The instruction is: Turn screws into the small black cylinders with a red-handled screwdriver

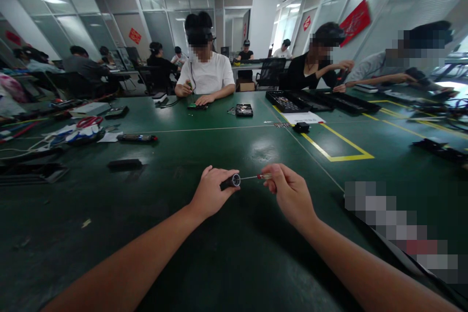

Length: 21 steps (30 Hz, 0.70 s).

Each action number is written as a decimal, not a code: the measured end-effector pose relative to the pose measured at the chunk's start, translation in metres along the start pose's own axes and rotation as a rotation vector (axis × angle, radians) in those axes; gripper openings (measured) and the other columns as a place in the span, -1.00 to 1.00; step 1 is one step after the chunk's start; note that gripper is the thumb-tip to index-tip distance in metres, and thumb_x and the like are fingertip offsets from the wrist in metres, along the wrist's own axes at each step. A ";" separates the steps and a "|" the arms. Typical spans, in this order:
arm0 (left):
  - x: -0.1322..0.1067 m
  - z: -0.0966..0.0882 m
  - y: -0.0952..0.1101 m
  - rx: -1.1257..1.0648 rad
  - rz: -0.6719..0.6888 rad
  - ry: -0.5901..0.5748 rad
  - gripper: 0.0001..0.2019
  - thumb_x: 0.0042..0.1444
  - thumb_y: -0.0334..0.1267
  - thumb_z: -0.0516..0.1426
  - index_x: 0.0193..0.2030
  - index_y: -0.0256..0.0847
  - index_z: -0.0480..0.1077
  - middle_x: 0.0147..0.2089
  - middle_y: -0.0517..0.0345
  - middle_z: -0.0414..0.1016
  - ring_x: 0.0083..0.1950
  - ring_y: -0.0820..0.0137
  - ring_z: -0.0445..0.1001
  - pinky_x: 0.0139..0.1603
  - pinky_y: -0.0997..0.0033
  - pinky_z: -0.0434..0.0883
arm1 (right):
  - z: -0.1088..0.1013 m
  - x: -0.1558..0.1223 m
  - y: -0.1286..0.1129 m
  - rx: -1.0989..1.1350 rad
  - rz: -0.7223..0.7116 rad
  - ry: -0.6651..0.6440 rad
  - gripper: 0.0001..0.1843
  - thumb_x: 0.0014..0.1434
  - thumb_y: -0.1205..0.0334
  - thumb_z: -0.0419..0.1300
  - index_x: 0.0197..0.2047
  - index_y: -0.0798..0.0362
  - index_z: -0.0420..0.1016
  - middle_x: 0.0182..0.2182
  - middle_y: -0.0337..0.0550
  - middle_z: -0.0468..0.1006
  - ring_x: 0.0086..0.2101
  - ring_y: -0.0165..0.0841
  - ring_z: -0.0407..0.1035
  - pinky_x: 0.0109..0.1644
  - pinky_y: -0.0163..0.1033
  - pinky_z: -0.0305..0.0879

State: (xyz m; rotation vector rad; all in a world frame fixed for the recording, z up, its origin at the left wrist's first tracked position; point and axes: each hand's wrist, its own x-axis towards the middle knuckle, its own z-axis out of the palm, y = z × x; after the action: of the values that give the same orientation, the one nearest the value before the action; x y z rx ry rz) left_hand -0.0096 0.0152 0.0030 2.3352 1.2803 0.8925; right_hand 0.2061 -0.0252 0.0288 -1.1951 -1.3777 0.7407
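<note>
My left hand [213, 189] is closed round a small black cylinder [231, 182], whose pale-rimmed round end faces toward me and to the right. In my right hand [290, 187] is a screwdriver [263, 176] with a red and clear handle, pinched between thumb and fingers. Its thin metal shaft points left, and the tip meets the open end of the cylinder; how deep it reaches I cannot tell. Both hands are above the green table [219, 263]. My palm and fingers hide most of the cylinder's body.
A dark bar-shaped piece [125, 164] and a pen-like tool [137, 138] lie to the left, near tangled cables [87, 126]. Ahead are a screw tray [244, 110] and a small black block [302, 127]. Yellow tape [351, 158] marks the right. Across the table a person [206, 75] works.
</note>
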 end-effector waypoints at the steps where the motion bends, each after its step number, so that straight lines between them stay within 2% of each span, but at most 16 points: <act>1: 0.000 0.000 0.000 0.002 0.002 -0.004 -0.59 0.16 -0.18 0.32 0.15 0.05 0.45 0.07 0.23 0.57 0.13 0.27 0.48 0.43 -0.15 -0.01 | -0.001 -0.001 -0.001 -0.024 -0.007 0.013 -0.66 0.37 -0.06 0.08 -0.18 0.00 0.53 -0.52 -0.26 0.46 -0.48 -0.34 0.36 -0.37 -0.22 0.27; 4: 0.000 -0.001 0.001 0.004 0.003 -0.012 -0.60 0.17 -0.19 0.30 0.15 0.05 0.44 0.09 0.23 0.57 0.14 0.27 0.47 0.43 -0.15 -0.02 | 0.000 -0.003 -0.003 -0.055 -0.045 0.045 -0.73 0.35 0.01 0.11 -0.09 -0.01 0.51 -0.35 -0.18 0.58 -0.35 -0.30 0.45 -0.23 -0.18 0.35; 8: 0.000 -0.002 0.005 -0.003 -0.037 -0.018 -0.60 0.18 -0.21 0.30 0.16 0.03 0.45 0.09 0.21 0.57 0.15 0.25 0.48 0.43 -0.18 0.00 | 0.005 -0.005 -0.002 -0.023 -0.034 0.040 -0.68 0.39 -0.03 0.03 -0.14 0.00 0.49 -0.36 -0.16 0.56 -0.33 -0.28 0.45 -0.18 -0.14 0.36; 12: 0.001 -0.003 0.006 -0.001 0.011 -0.012 -0.59 0.18 -0.21 0.30 0.17 0.02 0.44 0.10 0.19 0.56 0.16 0.25 0.47 0.42 -0.16 0.02 | 0.009 0.003 0.008 0.242 0.115 0.071 -0.67 0.33 -0.10 0.11 -0.20 0.00 0.46 -0.43 -0.21 0.51 -0.39 -0.30 0.43 -0.21 -0.14 0.39; 14: 0.003 -0.004 0.004 0.017 0.042 -0.002 -0.60 0.19 -0.22 0.29 0.17 0.03 0.44 0.11 0.19 0.56 0.17 0.26 0.46 0.42 -0.15 0.02 | 0.009 0.010 0.014 0.464 0.293 0.072 -0.65 0.28 -0.12 0.17 -0.28 0.00 0.45 -0.50 -0.25 0.45 -0.47 -0.32 0.37 -0.29 -0.15 0.41; 16: 0.005 -0.004 0.000 0.033 0.015 0.006 -0.61 0.21 -0.23 0.27 0.17 0.02 0.43 0.12 0.19 0.56 0.17 0.26 0.46 0.40 -0.15 0.05 | 0.007 0.015 0.019 0.584 0.442 0.093 -0.65 0.23 -0.11 0.22 -0.37 0.01 0.43 -0.57 -0.29 0.39 -0.54 -0.36 0.31 -0.36 -0.16 0.40; 18: 0.007 -0.004 -0.003 0.042 -0.029 0.006 -0.61 0.21 -0.23 0.27 0.18 0.01 0.43 0.11 0.18 0.56 0.16 0.24 0.46 0.38 -0.16 0.09 | 0.005 0.018 0.023 0.623 0.467 0.121 -0.68 0.22 -0.06 0.24 -0.37 0.02 0.45 -0.56 -0.28 0.41 -0.53 -0.37 0.32 -0.36 -0.19 0.41; 21: 0.008 -0.004 -0.006 0.051 -0.050 0.003 -0.60 0.20 -0.22 0.28 0.18 0.00 0.44 0.11 0.16 0.56 0.15 0.23 0.47 0.39 -0.17 0.07 | 0.006 0.017 0.025 0.602 0.395 0.117 -0.71 0.22 -0.05 0.26 -0.30 0.02 0.49 -0.51 -0.27 0.47 -0.48 -0.38 0.37 -0.32 -0.22 0.42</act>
State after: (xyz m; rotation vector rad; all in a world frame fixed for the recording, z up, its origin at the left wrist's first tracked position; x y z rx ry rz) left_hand -0.0128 0.0250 0.0060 2.3307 1.3715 0.8580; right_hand 0.2086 -0.0014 0.0103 -1.0040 -0.7376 1.2375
